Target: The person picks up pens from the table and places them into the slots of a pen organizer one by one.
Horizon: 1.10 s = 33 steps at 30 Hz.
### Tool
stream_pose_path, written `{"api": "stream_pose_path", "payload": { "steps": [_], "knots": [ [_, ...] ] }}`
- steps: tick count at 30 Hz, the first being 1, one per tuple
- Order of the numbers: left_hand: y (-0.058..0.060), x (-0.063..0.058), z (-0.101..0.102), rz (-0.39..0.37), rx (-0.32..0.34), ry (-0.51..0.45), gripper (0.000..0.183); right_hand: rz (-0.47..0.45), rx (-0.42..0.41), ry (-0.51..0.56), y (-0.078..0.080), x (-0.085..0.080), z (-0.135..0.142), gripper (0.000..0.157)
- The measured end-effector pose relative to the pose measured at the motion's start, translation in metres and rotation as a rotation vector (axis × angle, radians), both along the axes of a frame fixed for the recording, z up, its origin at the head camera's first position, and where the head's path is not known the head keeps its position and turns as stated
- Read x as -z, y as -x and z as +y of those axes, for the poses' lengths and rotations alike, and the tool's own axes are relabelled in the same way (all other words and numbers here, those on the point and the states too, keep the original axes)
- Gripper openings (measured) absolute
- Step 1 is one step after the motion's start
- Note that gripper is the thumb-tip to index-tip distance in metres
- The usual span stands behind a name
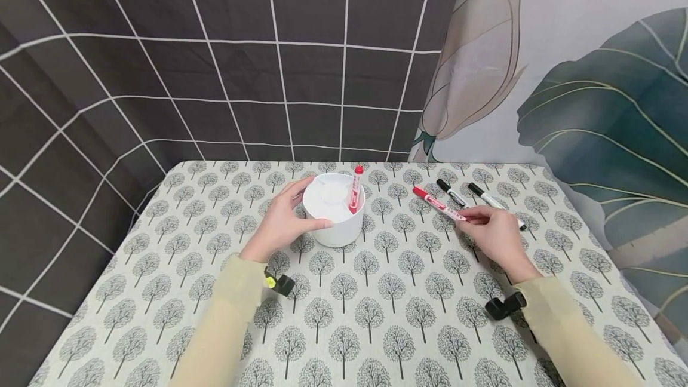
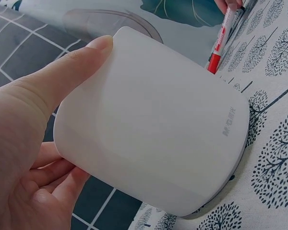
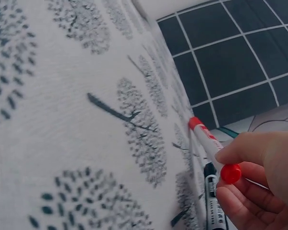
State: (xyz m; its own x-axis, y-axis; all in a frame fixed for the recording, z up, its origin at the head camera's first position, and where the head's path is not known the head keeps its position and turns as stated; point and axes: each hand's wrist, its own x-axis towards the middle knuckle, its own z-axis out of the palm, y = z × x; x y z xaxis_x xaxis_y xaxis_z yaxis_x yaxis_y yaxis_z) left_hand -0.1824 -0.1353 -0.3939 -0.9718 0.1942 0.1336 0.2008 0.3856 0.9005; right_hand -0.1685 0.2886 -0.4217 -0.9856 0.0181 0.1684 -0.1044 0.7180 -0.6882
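Tree-print table (image 1: 383, 321): black-and-white
Left fingers (image 2: 72, 187): grip round white container (image 1: 338, 233), likely steadying it
Right fingers (image 3: 242, 148): pinch red-and-white marker (image 1: 436, 202)

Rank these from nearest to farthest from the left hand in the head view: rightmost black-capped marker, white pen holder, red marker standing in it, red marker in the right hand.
1. White pen holder: in the left hand.
2. Standing red marker: at the holder's right side.
3. Held red marker: in the right hand.
4. Rightmost black-capped marker: farther right.
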Motion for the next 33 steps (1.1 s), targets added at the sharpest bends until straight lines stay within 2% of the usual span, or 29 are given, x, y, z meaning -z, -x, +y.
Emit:
{"api": "stream_pose_path", "payload": {
  "steps": [6,11,17,25,33],
  "knots": [
    [0.000,0.001,0.000,-0.003,-0.001,0.002,0.104,-0.017,0.022,0.036,-0.001,-0.012,-0.001,0.024],
    [0.000,0.001,-0.001,-0.012,-0.004,0.002,0.104,0.014,0.038,0.065,-0.001,-0.026,-0.005,0.023],
    [0.000,0.001,-0.001,-0.011,-0.012,0.008,0.104,0.069,0.059,0.096,-0.001,-0.052,-0.012,0.027],
    [0.001,-0.001,0.000,-0.008,0.004,-0.002,0.105,0.087,0.090,0.186,-0.004,-0.086,-0.020,0.035],
    [0.001,0.001,-0.001,-0.025,0.002,-0.024,0.106,0.133,0.048,0.288,-0.007,-0.110,-0.038,0.032]
  ]
}}
